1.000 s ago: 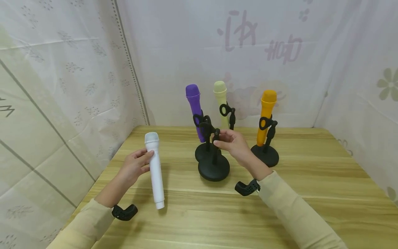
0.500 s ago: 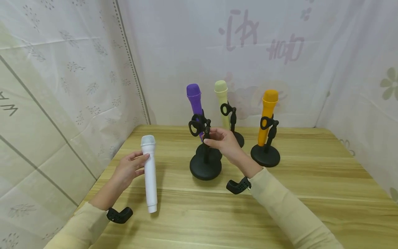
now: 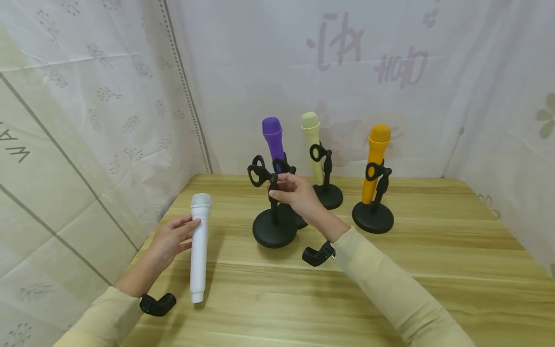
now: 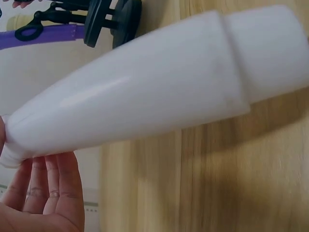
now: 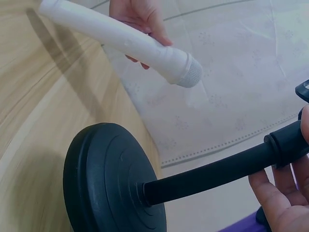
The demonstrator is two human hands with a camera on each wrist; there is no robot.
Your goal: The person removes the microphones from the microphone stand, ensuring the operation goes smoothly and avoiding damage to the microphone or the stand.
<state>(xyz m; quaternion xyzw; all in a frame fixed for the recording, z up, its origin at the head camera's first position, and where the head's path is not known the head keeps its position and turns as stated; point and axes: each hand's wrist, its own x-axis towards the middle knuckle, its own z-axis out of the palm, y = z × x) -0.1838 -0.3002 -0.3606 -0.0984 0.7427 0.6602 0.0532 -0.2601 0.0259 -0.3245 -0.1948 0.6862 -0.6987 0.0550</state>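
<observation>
A white microphone (image 3: 199,255) with a grey mesh head is pinched near its top by my left hand (image 3: 170,239); it hangs nearly upright over the table's left part. In the left wrist view the white microphone (image 4: 130,82) fills the middle, its narrow end cap to the right. My right hand (image 3: 299,195) grips the upper post of a black microphone stand (image 3: 274,229), whose clip at the top holds nothing. The right wrist view shows the stand's round base (image 5: 113,176) tilted, with fingers (image 5: 270,193) around the post.
Behind the gripped stand, a purple microphone (image 3: 272,137) sits in another stand, its base partly hidden. A pale yellow microphone (image 3: 311,130) and an orange microphone (image 3: 376,149) stand in clips farther right. Patterned cloth (image 3: 260,72) hangs behind the wooden table (image 3: 269,299).
My right hand has carried the black stand leftward, out from in front of the purple microphone's stand. My left hand has shifted slightly left and down with the white microphone, which has swung more upright.
</observation>
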